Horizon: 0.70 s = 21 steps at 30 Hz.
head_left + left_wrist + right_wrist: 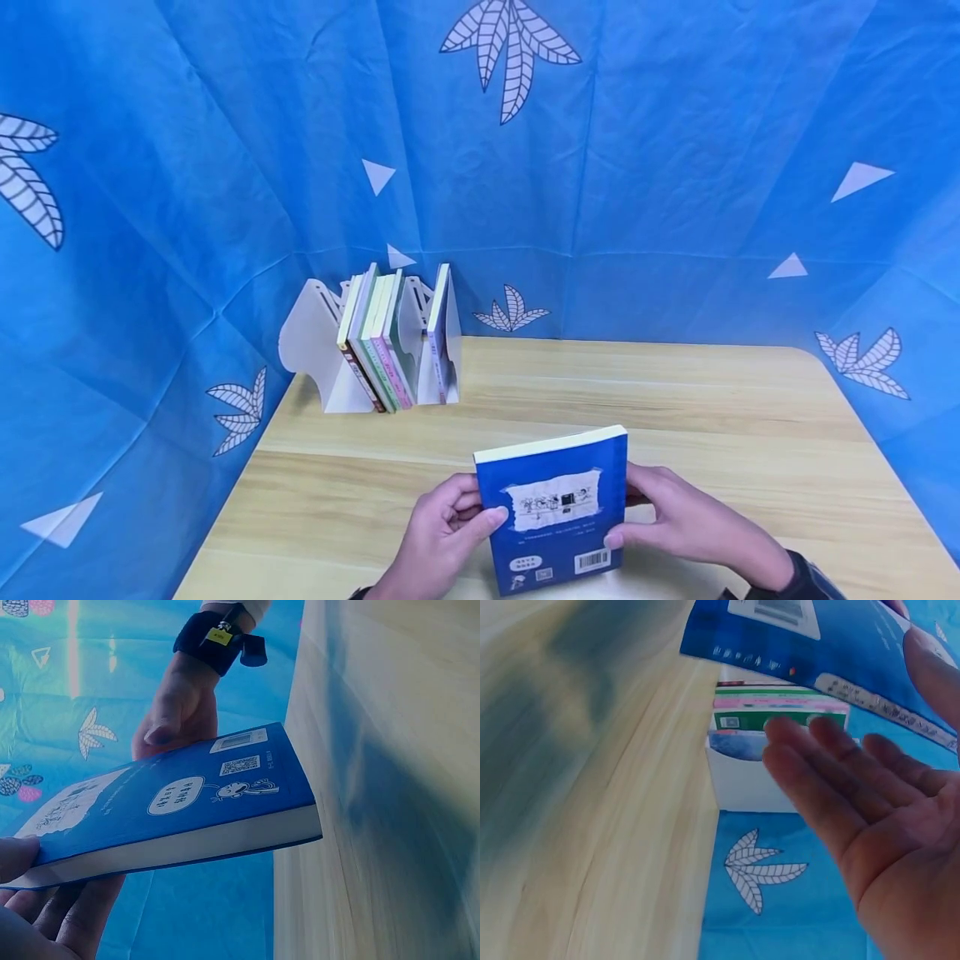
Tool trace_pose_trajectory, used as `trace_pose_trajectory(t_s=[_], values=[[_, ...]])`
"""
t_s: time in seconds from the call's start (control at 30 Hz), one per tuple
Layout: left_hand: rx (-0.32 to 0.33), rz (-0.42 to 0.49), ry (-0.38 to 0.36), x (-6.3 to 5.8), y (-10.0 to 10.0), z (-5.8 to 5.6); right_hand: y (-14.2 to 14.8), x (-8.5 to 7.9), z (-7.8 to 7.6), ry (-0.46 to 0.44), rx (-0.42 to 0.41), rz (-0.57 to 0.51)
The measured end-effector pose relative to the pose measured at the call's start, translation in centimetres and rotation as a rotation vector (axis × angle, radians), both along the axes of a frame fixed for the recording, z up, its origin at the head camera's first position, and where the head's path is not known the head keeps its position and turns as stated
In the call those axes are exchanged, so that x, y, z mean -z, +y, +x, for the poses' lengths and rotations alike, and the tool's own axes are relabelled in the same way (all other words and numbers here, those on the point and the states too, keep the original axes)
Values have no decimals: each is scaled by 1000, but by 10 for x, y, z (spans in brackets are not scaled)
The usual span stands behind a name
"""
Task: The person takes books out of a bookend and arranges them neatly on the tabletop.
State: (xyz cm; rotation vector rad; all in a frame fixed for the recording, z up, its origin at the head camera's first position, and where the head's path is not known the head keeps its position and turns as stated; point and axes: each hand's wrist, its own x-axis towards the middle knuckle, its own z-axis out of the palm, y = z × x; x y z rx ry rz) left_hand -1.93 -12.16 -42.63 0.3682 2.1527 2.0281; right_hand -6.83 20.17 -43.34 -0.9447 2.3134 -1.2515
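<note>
While some books have their places, one is out in the person's hands: a leaning row of books (pixel 378 342) stands in the white rack (pixel 306 333) on the far left of the table (pixel 720 417), and a lone thin book (pixel 438 333) stands in the slot to the right of them. The blue book (pixel 551 510) is outside the rack, held up over the near side of the table, so I'd call its handling midway: in hand, but neither set down nor standing with the others.

The left hand (pixel 442 533) grips its left edge, thumb on the back cover, fingers curled in behind. The right hand (pixel 682 521) is at the spine side, its fingers long, straight and slightly parted; its thumb lies over the cover, though from here I can't quite tell how firmly it presses.

The blue book is a flat rectangular block, a little tilted, its cover smooth, with a ragged-edged white panel of line drawing, a barcode patch and cream page edges on top. Thin, smooth panels with sweeping curves make up the rack. Pale wood grain streaks the table, and beyond hangs a creased blue cloth (pixel 675 167) printed with leaves and white triangles.
</note>
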Motion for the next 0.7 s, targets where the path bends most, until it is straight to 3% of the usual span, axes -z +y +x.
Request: trace_pose_trajectory(t_s=[0.23, 0.47, 0.7], values=[[13, 13, -69, -1, 9, -1, 1, 0, 0, -76, -57, -94], [12, -39, -20, -1, 12, -4, 0, 0, 0, -31, -91, -168], [9, -58, 41, 0, 9, -11, -3, -4, -1, -5, -79, -162]])
